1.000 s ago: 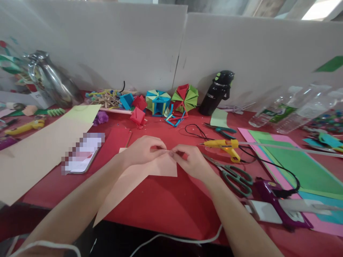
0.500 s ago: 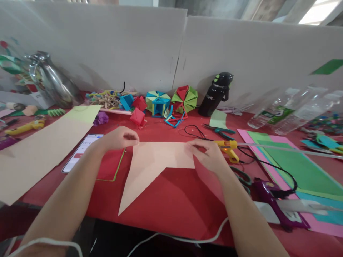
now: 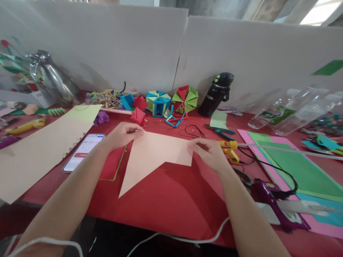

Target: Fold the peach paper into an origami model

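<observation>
1. A red table (image 3: pixel 171 200) stands against white boards.
2. The left hand (image 3: pixel 122 135) pinches the far left corner of a peach paper (image 3: pixel 152 155).
3. The right hand (image 3: pixel 211 153) pinches its right edge.
4. The paper is spread between the hands.
5. A phone (image 3: pixel 84 151) lies just left of the left hand.

- The left hand (image 3: pixel 122 134) and the right hand (image 3: pixel 211 153) are both bare, with slim fingers.
- The left forearm (image 3: pixel 72 200) is bare along all of its visible length, from the wrist down to the lower edge of the view.
- The right forearm (image 3: pixel 246 217) is equally bare and uncovered.
- A thin, round white cable (image 3: pixel 171 238) curves between the forearms. A further white stretch loops beside the left forearm in the lower left corner.
</observation>
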Demonstrator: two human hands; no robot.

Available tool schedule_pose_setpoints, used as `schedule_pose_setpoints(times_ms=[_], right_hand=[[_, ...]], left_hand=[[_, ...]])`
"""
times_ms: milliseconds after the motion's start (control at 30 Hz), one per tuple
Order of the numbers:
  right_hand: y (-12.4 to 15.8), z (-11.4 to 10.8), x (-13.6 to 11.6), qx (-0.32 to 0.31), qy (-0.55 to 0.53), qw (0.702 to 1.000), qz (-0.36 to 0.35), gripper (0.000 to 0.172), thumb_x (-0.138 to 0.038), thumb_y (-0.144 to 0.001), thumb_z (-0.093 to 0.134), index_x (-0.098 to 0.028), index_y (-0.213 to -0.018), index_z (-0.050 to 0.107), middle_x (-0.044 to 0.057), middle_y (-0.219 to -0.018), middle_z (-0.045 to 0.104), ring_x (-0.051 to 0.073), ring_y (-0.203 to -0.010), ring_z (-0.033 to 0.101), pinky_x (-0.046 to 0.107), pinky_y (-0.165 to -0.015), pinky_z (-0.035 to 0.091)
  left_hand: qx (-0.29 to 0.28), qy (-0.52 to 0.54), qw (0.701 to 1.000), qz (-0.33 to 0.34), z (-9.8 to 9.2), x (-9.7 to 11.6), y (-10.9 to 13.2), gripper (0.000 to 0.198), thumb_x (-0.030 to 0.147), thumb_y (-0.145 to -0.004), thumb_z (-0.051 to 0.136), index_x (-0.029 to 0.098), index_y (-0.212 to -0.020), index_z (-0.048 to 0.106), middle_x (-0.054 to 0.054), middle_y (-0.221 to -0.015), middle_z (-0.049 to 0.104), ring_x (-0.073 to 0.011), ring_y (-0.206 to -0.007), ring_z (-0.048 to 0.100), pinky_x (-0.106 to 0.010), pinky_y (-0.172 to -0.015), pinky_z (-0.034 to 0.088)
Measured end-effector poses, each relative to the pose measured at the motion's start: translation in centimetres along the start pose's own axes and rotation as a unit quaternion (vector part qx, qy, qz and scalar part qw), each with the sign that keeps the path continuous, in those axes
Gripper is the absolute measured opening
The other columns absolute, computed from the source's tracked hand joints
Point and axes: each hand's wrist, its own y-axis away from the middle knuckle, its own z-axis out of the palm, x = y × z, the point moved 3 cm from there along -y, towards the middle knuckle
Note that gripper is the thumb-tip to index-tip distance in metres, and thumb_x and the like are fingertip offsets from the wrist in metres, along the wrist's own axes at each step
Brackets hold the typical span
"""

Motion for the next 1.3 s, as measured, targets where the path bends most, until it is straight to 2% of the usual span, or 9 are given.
schedule_pose_setpoints(times_ms=[233,433,767,867,933,1000,1100,1167,1300], right_hand=[[0.4,1.0,-1.0,-0.046,0.042,0.998,0.013,0.027,-0.037,-0.084,0.063,-0.021,-0.104,0.072,0.008,-0.108,0.073,0.023,-0.099,0.067,0.036,-0.086,0.05],[0.6,2.7,-2.6,-0.136,0.018,0.99,0.024,0.016,-0.025,-0.082,0.057,-0.019,-0.077,0.071,0.003,-0.079,0.074,0.018,-0.075,0.066,0.029,-0.068,0.049],[0.1,-0.3,0.6,-0.051,0.05,0.996,0.058,0.018,-0.029,-0.078,0.056,-0.017,-0.072,0.067,0.005,-0.07,0.07,0.019,-0.065,0.063,0.032,-0.063,0.049],[0.2,-0.8,0.3,0.013,0.078,0.996,0.028,0.022,-0.035,-0.082,0.057,-0.017,-0.086,0.07,0.008,-0.085,0.073,0.022,-0.076,0.066,0.035,-0.071,0.052],[0.6,0.0,-0.9,-0.021,0.074,0.997,-0.028,0.039,-0.042,-0.083,0.062,-0.021,-0.116,0.065,0.01,-0.118,0.068,0.026,-0.104,0.064,0.041,-0.089,0.051],[1.2,1.5,-2.2,-0.098,0.095,0.988,-0.071,0.085,-0.051,-0.069,0.076,-0.028,-0.144,0.042,0.009,-0.149,0.044,0.031,-0.134,0.044,0.048,-0.106,0.04],[1.9,3.8,-3.6,-0.178,0.163,0.966,-0.092,0.117,-0.055,-0.057,0.082,-0.031,-0.153,0.021,0.008,-0.16,0.023,0.035,-0.144,0.026,0.055,-0.112,0.031],[2.0,4.9,-3.9,-0.185,0.203,0.956,-0.103,0.099,-0.044,-0.067,0.078,-0.031,-0.151,0.028,0.007,-0.159,0.026,0.034,-0.143,0.029,0.056,-0.112,0.03],[1.6,5.1,-3.5,-0.145,0.186,0.962,-0.135,0.039,-0.02,-0.086,0.054,-0.028,-0.123,0.062,0.004,-0.133,0.061,0.023,-0.123,0.056,0.04,-0.103,0.044]], left_hand=[[-0.025,-0.03,0.998,0.055,3.5,1.2,0.0,0.026,0.039,-0.086,0.057,0.017,-0.087,0.072,-0.003,-0.088,0.074,-0.0165,-0.082,0.066,-0.024,-0.072,0.049],[-0.047,-0.019,0.996,0.071,5.0,2.2,0.2,0.02,0.032,-0.086,0.057,0.019,-0.088,0.072,-0.002,-0.087,0.074,-0.0154,-0.08,0.066,-0.023,-0.071,0.049],[0.115,-0.052,0.992,0.008,-2.5,-1.7,0.0,0.031,0.045,-0.08,0.063,0.017,-0.086,0.074,-0.004,-0.086,0.074,-0.0199,-0.081,0.066,-0.027,-0.07,0.05],[0.091,-0.043,0.995,-0.003,-3.0,-2.8,-0.2,0.033,0.047,-0.079,0.063,0.016,-0.086,0.074,-0.005,-0.087,0.073,-0.0203,-0.081,0.066,-0.027,-0.07,0.05],[0.048,-0.047,0.998,-0.004,-2.3,-2.8,-0.4,0.035,0.048,-0.081,0.061,0.016,-0.088,0.073,-0.005,-0.087,0.073,-0.0196,-0.079,0.065,-0.027,-0.068,0.049],[0.01,-0.064,0.998,-0.006,-1.4,-2.8,-0.7,0.036,0.049,-0.082,0.058,0.015,-0.086,0.071,-0.005,-0.084,0.071,-0.0185,-0.076,0.064,-0.026,-0.065,0.047],[-0.015,-0.083,0.996,-0.011,-0.4,-3.0,-1.2,0.037,0.049,-0.083,0.055,0.014,-0.083,0.069,-0.004,-0.081,0.069,-0.0177,-0.074,0.062,-0.026,-0.064,0.045],[-0.025,-0.084,0.996,-0.018,0.0,-3.4,-1.5,0.037,0.049,-0.083,0.054,0.014,-0.085,0.069,-0.004,-0.082,0.069,-0.0182,-0.075,0.062,-0.026,-0.065,0.045],[-0.03,-0.084,0.996,-0.03,0.3,-4.0,-1.8,0.041,0.051,-0.083,0.054,0.014,-0.089,0.069,-0.005,-0.085,0.07,-0.0205,-0.08,0.063,-0.028,-0.067,0.046]])
